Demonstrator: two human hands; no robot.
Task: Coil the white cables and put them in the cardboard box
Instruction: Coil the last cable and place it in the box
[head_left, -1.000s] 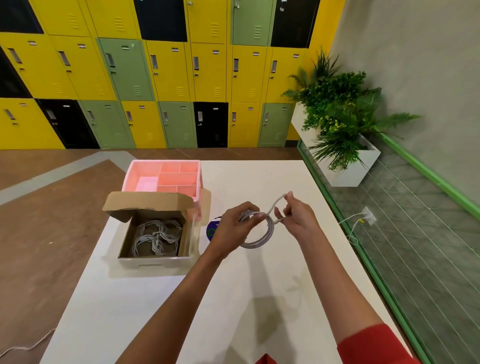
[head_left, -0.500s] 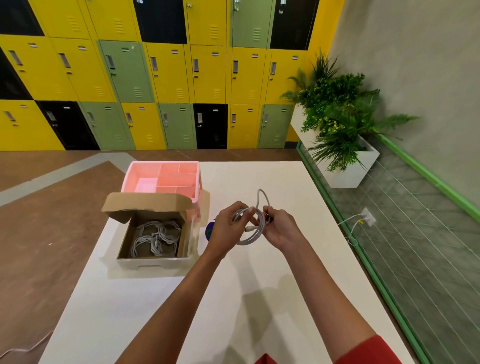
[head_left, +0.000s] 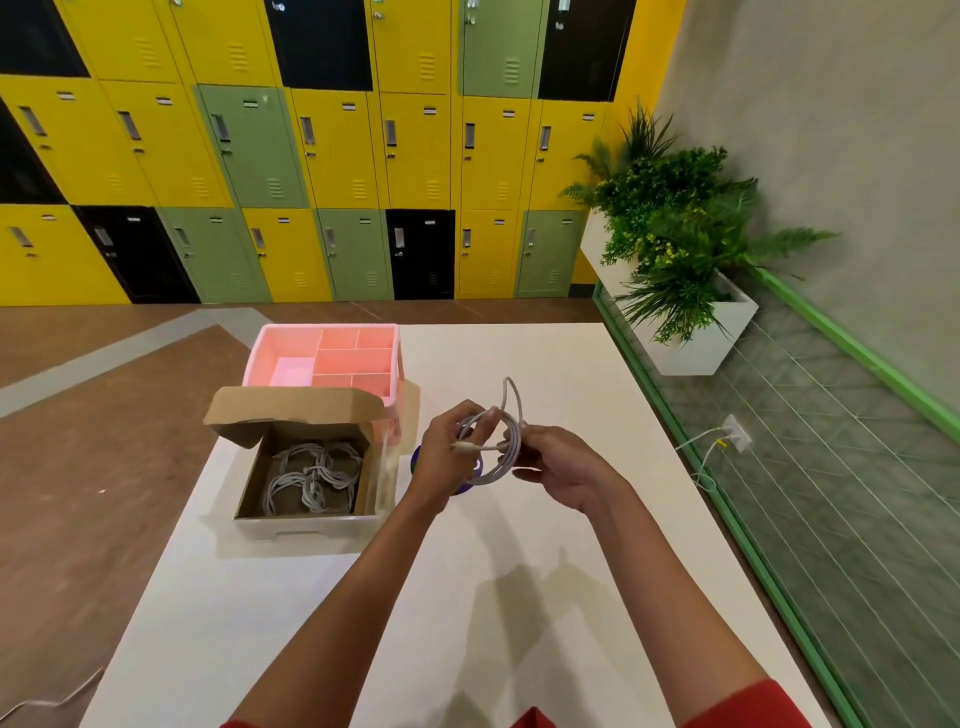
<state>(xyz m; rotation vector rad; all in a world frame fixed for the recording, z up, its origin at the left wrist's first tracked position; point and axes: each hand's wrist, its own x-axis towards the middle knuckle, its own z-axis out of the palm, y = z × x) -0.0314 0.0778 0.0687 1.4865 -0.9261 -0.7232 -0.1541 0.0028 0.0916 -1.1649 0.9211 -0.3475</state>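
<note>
Together, the left hand (head_left: 448, 451) and right hand (head_left: 558, 465) grasp a coiled white cable (head_left: 501, 442) above the white table (head_left: 519, 597), beside the open brown cardboard box (head_left: 306, 467).

Both forearms are bare from wrist to above the elbow. A red sleeve (head_left: 748, 706) covers the right upper arm at the picture's bottom edge, and more red cloth (head_left: 532, 718) shows between the arms.
</note>
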